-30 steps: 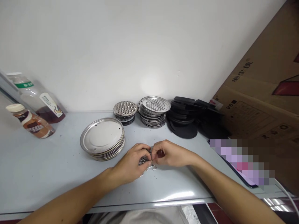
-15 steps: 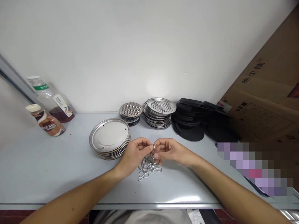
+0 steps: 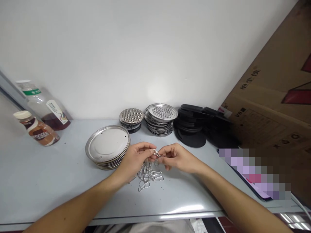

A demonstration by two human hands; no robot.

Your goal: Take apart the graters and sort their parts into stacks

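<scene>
Between the fingertips of both hands is a small wire snap hook [image 3: 157,153], held just above the grey table. My left hand [image 3: 139,157] pinches its left end between thumb and forefinger. At its right end, my right hand [image 3: 173,157] is closed in a pinch as well. Fingers partly cover the hook. Below the hands lies a loose pile of wire hooks and rings [image 3: 145,178]. Just left of my left hand stands a stack of round metal discs [image 3: 107,145], the top one plain with small holes.
Farther back stand a small stack of grater discs [image 3: 131,116], a larger grater stack [image 3: 161,113] and black round parts [image 3: 190,137]. Two bottles, one brown-labelled [image 3: 39,131], one clear [image 3: 52,113], are at left. A cardboard box [image 3: 264,113] and a blurred flat device [image 3: 252,174] sit right.
The hook between my fingers has turned from upright to slanting sideways. My hands have lifted away from the pile, which shows more fully. The view has shifted slightly right.
</scene>
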